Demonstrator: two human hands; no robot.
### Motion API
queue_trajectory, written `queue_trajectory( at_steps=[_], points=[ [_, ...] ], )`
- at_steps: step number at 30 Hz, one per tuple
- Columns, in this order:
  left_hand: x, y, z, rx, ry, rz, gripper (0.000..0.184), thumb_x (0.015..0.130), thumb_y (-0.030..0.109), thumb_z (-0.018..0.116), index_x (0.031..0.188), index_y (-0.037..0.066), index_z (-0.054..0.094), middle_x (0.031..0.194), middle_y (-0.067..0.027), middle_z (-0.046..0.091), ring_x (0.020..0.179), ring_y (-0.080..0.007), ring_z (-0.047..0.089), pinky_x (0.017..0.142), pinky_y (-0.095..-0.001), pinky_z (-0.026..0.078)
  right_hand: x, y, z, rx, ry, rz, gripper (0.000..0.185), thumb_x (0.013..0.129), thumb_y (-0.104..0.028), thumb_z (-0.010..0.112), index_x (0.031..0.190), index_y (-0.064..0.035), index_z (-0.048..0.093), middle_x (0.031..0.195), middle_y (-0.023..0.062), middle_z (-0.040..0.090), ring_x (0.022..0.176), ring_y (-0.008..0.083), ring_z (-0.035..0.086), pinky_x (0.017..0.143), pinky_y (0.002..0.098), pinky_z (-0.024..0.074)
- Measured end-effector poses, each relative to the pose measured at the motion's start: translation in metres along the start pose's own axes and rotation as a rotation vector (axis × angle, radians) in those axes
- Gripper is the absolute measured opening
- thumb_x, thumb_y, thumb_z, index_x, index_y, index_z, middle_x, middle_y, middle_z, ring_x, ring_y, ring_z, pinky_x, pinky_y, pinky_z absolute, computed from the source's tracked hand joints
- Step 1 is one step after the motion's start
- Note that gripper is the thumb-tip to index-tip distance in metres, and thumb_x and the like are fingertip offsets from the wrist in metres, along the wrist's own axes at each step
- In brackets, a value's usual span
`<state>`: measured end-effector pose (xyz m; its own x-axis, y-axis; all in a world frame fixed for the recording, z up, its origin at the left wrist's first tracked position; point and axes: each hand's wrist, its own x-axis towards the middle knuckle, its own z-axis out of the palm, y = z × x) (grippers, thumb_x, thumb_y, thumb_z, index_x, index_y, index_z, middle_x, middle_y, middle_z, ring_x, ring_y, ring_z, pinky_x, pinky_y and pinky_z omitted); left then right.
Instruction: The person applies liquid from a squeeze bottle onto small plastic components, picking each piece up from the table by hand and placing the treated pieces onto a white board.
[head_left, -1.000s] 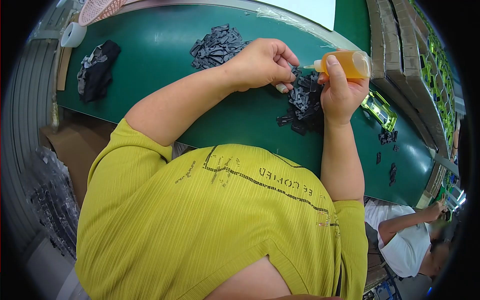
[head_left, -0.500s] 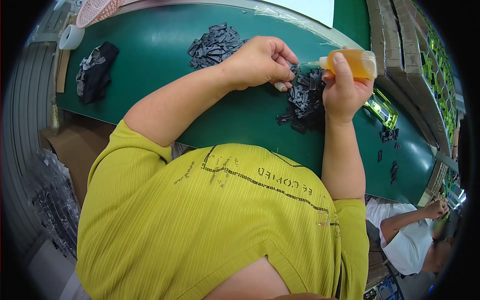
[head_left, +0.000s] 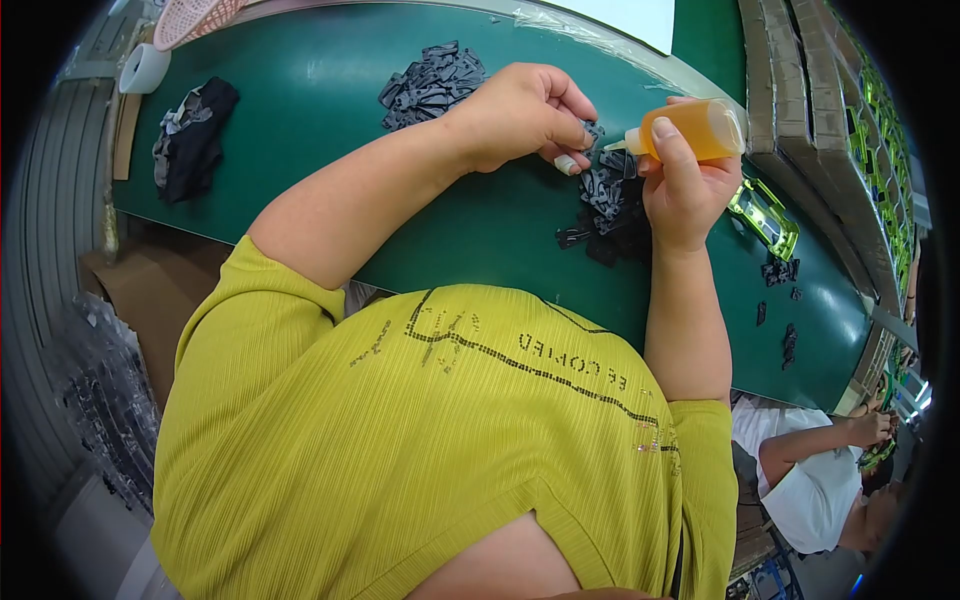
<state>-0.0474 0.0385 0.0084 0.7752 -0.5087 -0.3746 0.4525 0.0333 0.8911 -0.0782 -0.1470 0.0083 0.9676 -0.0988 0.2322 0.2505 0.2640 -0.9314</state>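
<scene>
My left hand (head_left: pixel 530 118) pinches a small dark grey plastic part (head_left: pixel 594 132) between thumb and fingers; most of the part is hidden. One fingertip of this hand has a white wrapping. In my right hand (head_left: pixel 688 185) is a squeeze bottle (head_left: pixel 700 130) of amber liquid, tipped on its side. Its thin nozzle points left, close to the part; whether they touch I cannot tell. Beneath both hands lies a heap of black plastic parts (head_left: pixel 605 195) on the green table (head_left: pixel 480 235). Farther left is a second pile of grey parts (head_left: pixel 430 88).
A bright green plastic shell (head_left: pixel 765 218) and a few loose black parts (head_left: pixel 780 270) lie at right, beside stacked cardboard trays (head_left: pixel 800 130). At left are a dark cloth (head_left: pixel 195 140), a tape roll (head_left: pixel 145 70) and a pink basket (head_left: pixel 190 18). Another person (head_left: pixel 815 480) works at lower right.
The bottle has tilted, its nozzle now slanting down to the left and sitting slightly lower. My left hand has risen slightly. The other person's hand now holds something green.
</scene>
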Motion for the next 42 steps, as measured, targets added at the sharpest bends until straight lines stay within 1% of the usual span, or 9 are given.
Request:
queue_trajectory(
  at_steps=[20,27,29,31,33,37,39,40,42],
  points=[
    [-0.001,0.000,0.001,0.005,0.009,0.002,0.028,0.080,0.000,0.064,0.105,-0.008,0.053,0.089,-0.0152,0.064,0.075,-0.0222,0.069,0.067,-0.0276,0.057,-0.002,0.002,0.004,-0.085,0.022,-0.036,0.025,0.077,-0.002,0.068,0.099,-0.0001,0.056,0.082,0.0073,0.061,0.058,0.0097,0.055,0.047,0.0201,0.0425],
    [-0.001,-0.001,0.001,-0.018,0.012,0.019,0.028,0.080,-0.002,0.064,0.105,-0.008,0.054,0.082,-0.0164,0.066,0.069,-0.0199,0.067,0.064,-0.0265,0.055,0.009,-0.007,-0.003,0.226,0.164,0.037,0.023,0.079,-0.005,0.062,0.100,0.0003,0.054,0.079,0.0079,0.058,0.054,0.0102,0.051,0.043,0.0203,0.0398],
    [0.000,-0.001,-0.001,-0.082,0.008,-0.002,0.028,0.080,-0.002,0.063,0.106,-0.008,0.054,0.083,-0.0167,0.066,0.068,-0.0196,0.067,0.063,-0.0268,0.055,0.010,-0.005,-0.005,0.203,0.155,0.031,0.025,0.080,-0.006,0.061,0.102,0.0006,0.052,0.079,0.0075,0.056,0.056,0.0109,0.052,0.042,0.0203,0.0402],
    [0.001,0.013,-0.008,-0.019,0.045,0.066,0.030,0.080,-0.003,0.062,0.108,-0.009,0.054,0.083,-0.0163,0.066,0.068,-0.0196,0.066,0.063,-0.0270,0.055,0.009,-0.005,-0.002,0.194,0.192,0.059,0.026,0.080,-0.007,0.060,0.104,0.0011,0.051,0.080,0.0079,0.056,0.055,0.0119,0.052,0.043,0.0206,0.0409],
    [0.014,0.024,-0.025,0.039,0.176,0.196,0.030,0.079,-0.002,0.064,0.107,-0.009,0.055,0.079,-0.0152,0.066,0.066,-0.0187,0.066,0.062,-0.0275,0.054,0.008,-0.005,-0.002,0.218,0.163,0.069,0.027,0.080,-0.007,0.060,0.104,0.0013,0.051,0.080,0.0084,0.056,0.055,0.0127,0.051,0.043,0.0212,0.0413],
    [0.055,0.058,-0.081,0.362,0.628,0.340,0.023,0.076,0.000,0.066,0.098,-0.007,0.061,0.078,-0.0137,0.066,0.066,-0.0174,0.066,0.059,-0.0267,0.052,0.008,-0.003,-0.003,0.206,0.149,0.078,0.026,0.081,-0.007,0.060,0.103,0.0016,0.051,0.080,0.0093,0.056,0.054,0.0137,0.051,0.044,0.0221,0.0418],
    [0.076,0.060,-0.112,0.470,0.732,0.362,0.017,0.077,0.003,0.066,0.091,-0.007,0.064,0.080,-0.0142,0.067,0.066,-0.0171,0.067,0.059,-0.0269,0.052,0.007,-0.005,-0.001,0.208,0.151,0.077,0.026,0.081,-0.007,0.060,0.103,0.0012,0.051,0.080,0.0090,0.056,0.055,0.0134,0.051,0.044,0.0220,0.0416],
    [0.080,0.064,-0.118,0.460,0.763,0.363,0.020,0.079,0.009,0.065,0.092,-0.006,0.065,0.081,-0.0134,0.068,0.066,-0.0163,0.067,0.059,-0.0290,0.052,0.006,-0.006,0.001,0.205,0.150,0.066,0.026,0.081,-0.007,0.060,0.103,0.0010,0.050,0.080,0.0089,0.056,0.055,0.0133,0.051,0.044,0.0219,0.0415],
    [0.083,0.062,-0.125,0.661,0.843,0.456,0.022,0.080,0.012,0.065,0.094,-0.004,0.066,0.081,-0.0132,0.068,0.067,-0.0159,0.067,0.059,-0.0300,0.052,0.007,-0.005,-0.002,0.204,0.144,0.063,0.026,0.081,-0.008,0.060,0.104,0.0004,0.050,0.081,0.0084,0.055,0.057,0.0128,0.052,0.043,0.0214,0.0410]
  ],
)
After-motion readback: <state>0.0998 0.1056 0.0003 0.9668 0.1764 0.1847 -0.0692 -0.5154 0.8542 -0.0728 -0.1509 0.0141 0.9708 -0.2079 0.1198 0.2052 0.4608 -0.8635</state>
